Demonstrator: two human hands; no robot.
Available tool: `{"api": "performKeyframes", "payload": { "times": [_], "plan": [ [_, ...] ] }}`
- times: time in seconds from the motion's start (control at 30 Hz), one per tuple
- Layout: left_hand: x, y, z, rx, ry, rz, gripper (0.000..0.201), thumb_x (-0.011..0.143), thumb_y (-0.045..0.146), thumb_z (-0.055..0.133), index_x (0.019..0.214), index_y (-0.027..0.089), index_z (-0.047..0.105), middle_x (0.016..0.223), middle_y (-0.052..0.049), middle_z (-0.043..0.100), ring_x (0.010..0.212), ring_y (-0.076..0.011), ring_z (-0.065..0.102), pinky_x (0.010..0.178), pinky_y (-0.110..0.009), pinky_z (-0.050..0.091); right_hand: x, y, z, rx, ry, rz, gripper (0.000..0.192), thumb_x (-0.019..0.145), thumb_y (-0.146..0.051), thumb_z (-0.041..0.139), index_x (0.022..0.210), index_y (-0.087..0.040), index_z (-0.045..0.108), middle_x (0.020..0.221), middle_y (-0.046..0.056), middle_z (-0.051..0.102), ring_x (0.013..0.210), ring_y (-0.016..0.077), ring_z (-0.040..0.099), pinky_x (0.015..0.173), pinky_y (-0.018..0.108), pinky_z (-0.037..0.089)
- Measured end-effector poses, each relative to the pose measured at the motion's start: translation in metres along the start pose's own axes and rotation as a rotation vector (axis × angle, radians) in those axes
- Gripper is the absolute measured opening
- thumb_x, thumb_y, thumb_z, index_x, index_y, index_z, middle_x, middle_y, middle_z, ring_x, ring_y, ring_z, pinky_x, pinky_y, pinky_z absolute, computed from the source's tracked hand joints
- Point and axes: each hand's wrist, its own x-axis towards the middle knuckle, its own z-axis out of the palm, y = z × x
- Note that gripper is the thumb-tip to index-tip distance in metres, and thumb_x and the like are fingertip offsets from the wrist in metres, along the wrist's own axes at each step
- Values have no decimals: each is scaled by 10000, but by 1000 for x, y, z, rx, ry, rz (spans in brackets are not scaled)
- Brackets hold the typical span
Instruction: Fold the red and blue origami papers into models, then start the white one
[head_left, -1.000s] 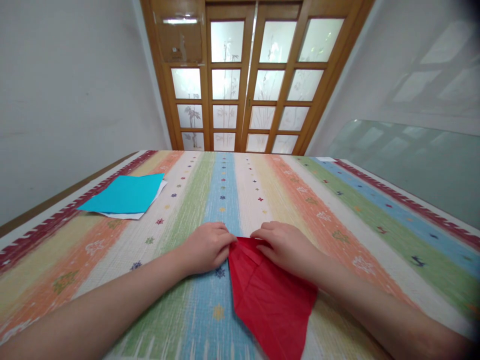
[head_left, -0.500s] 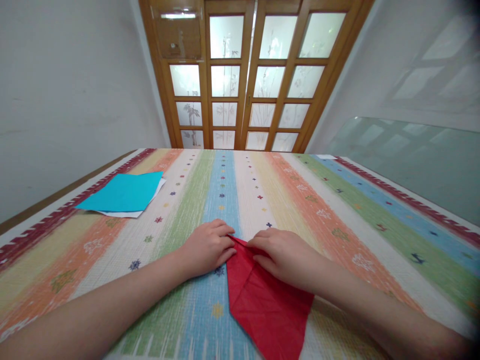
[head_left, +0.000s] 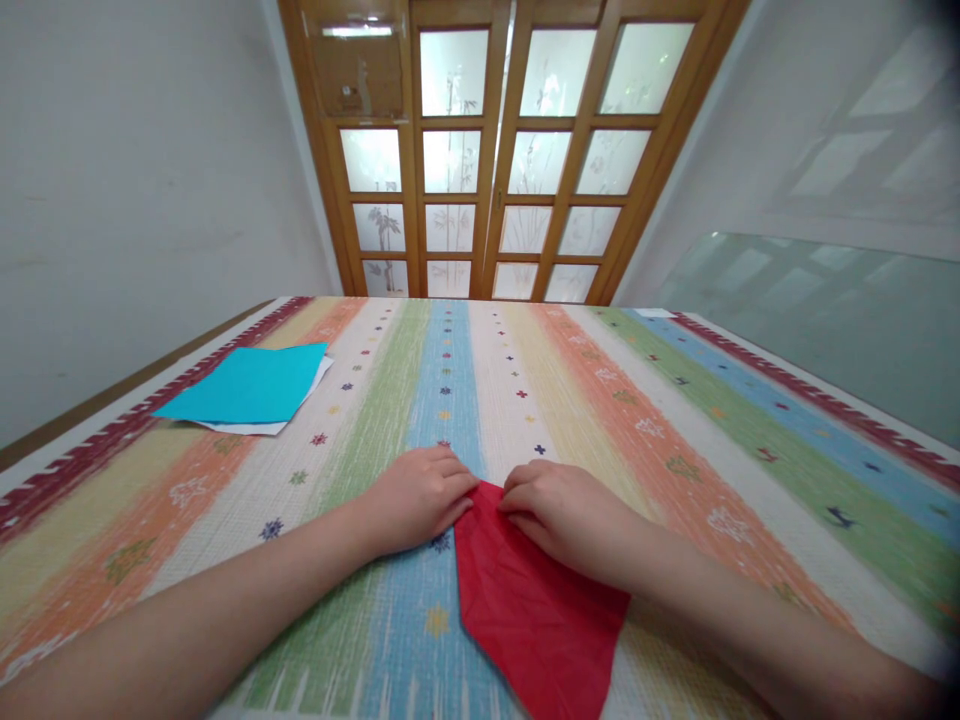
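While both hands (head_left: 487,500) seemingly flatten it, red paper (head_left: 536,610) sits lower.

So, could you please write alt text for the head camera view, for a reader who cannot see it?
Two bare hands, left hand and right hand, press their fingertips on the far corner of a creased red paper sheet lying on a striped multicoloured tablecloth. A turquoise paper square lies far left on white sheets; wooden glass-paned doors stand behind.
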Motion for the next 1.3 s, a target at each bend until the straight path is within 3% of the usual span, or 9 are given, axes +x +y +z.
{"api": "performKeyframes", "payload": {
  "times": [0.13,0.47,0.63,0.97,1.3],
  "plan": [
    [1,-1,3,-9,4,47,262,1007,211,453,1095,151,692,1087,-100,715,1031,-216,648,990,-412,488,-1,0,0,17,-13,15,300,856,-66,533,885,-228,783,909,66,734,842,206,680,767,304,495],
    [1,-3,8,3,15,125,211,983,181,522,1093,146,699,1048,-108,721,986,-213,665,910,-373,529,2,3,-1,150,-39,44,257,880,-84,534,887,-200,763,953,66,722,891,192,663,835,292,486],
    [-1,-4,11,5,11,135,228,984,170,521,1143,133,680,1142,-107,702,1040,-215,651,940,-371,533,2,10,1,195,-8,117,248,828,-126,607,1024,-193,742,965,71,720,906,209,662,852,312,487],
    [-2,-5,10,-8,-5,133,247,992,170,504,1163,133,680,1166,-107,697,1057,-219,648,947,-376,540,5,21,0,238,-34,193,295,856,-119,518,983,-194,773,966,69,766,876,204,684,819,306,501],
    [-1,-5,9,0,4,148,236,992,174,506,1124,121,694,1143,-116,698,1053,-221,645,945,-374,539,3,18,-5,279,-64,243,244,860,-213,577,1005,-231,772,931,45,775,804,194,688,734,284,504]
  ]
}}
